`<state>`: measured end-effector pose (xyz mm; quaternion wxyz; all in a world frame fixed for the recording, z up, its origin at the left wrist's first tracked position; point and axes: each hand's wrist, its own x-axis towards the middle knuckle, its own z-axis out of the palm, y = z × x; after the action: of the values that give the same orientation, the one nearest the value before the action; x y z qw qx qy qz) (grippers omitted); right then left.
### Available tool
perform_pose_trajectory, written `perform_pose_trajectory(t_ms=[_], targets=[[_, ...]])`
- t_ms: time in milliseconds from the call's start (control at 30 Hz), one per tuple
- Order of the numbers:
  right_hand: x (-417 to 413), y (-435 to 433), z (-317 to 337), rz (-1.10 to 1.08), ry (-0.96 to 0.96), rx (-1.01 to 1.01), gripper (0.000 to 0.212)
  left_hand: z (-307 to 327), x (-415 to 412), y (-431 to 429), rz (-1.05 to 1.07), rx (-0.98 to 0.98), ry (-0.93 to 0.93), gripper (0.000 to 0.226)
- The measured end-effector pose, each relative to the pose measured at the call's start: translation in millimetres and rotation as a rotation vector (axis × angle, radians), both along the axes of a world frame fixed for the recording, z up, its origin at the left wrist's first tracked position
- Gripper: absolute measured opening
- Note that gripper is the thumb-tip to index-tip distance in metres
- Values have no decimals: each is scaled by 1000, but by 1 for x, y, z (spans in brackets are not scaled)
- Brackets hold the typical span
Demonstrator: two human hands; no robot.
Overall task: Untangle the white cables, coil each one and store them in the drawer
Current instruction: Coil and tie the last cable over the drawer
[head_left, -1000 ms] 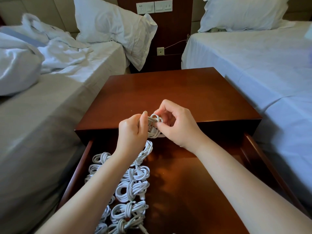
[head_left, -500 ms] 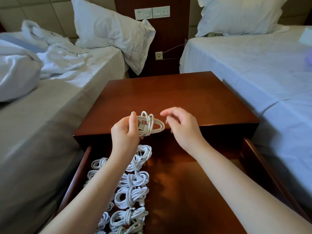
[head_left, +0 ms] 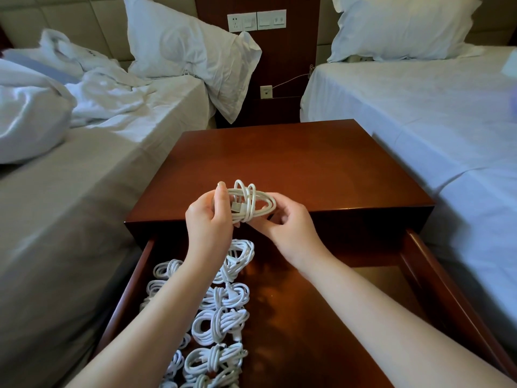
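Between two beds, your coiled cable [head_left: 246, 204] hangs over the front edge of the worktop [head_left: 293, 163], above the open drawer [head_left: 436, 278]. Left hand [head_left: 208, 219] curls round its 9 o'clock end; right hand [head_left: 291, 228] pinches it at 5 o'clock. Light and springy, I judge: hold the wrapped waist.

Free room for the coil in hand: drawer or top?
The held coil should fit on bare drawer floor between the stored coils and the right wall. The nightstand top is bare too. Crowded: drawer's left side, coils packed against the left wall.
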<state>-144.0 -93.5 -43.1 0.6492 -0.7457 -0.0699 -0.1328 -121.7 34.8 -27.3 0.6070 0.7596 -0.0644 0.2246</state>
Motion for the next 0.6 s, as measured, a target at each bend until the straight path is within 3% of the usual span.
perform_pose_trajectory(t_ms=[100, 267, 600], targets=[[1, -5, 0, -13, 25, 8, 12, 0, -1, -2, -13, -15, 17, 54], [-1, -5, 1, 70, 36, 30, 16, 2, -3, -4, -32, -33, 42, 50], [3, -2, 0, 31, -19, -41, 9, 2, 4, 5, -30, -62, -27, 70]])
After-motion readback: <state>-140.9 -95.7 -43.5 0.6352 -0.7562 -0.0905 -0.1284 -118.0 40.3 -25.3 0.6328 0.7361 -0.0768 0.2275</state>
